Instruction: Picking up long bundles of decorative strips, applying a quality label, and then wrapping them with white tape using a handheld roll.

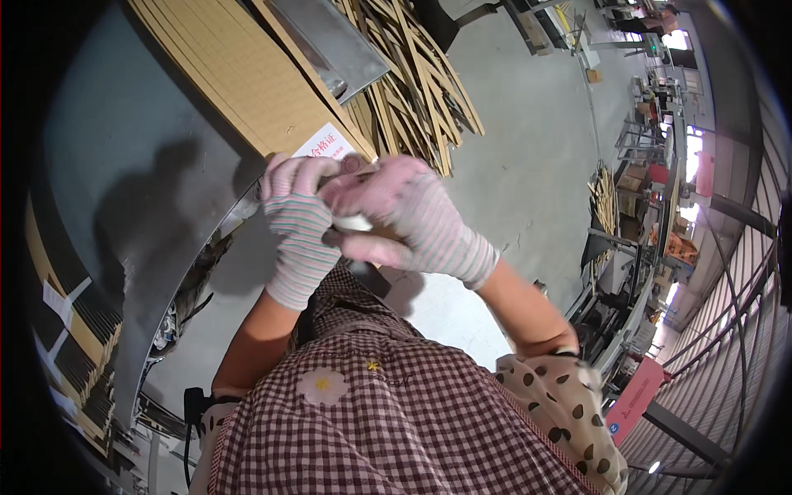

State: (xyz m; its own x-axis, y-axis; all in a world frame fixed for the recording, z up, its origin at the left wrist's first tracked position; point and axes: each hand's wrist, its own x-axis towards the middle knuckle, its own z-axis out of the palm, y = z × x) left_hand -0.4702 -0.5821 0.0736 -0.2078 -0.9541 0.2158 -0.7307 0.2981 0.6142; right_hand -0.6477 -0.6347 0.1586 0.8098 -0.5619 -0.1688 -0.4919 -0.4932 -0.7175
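Note:
Both my hands wear striped knit gloves with pink fingers, and they meet at the near end of a stack of brown cardboard (pixel 219 70). My left hand (pixel 299 219) is closed, its fingers curled beside a white paper label (pixel 328 142) with red print lying on the cardboard. Blurred by motion, my right hand (pixel 412 210) curves round with its thumb below. A whitish and brown thing shows between its fingers and thumb, too smeared to name. What the left fingers grip, if anything, is hidden.
A grey worktable (pixel 157 115) with a curved-looking edge lies to the left. Beyond the stack are a grey metal plate (pixel 330 41) and a heap of loose cardboard strips (pixel 412 74). More stacked cardboard (pixel 82 355) stands at lower left. Machines and boxes line the right side.

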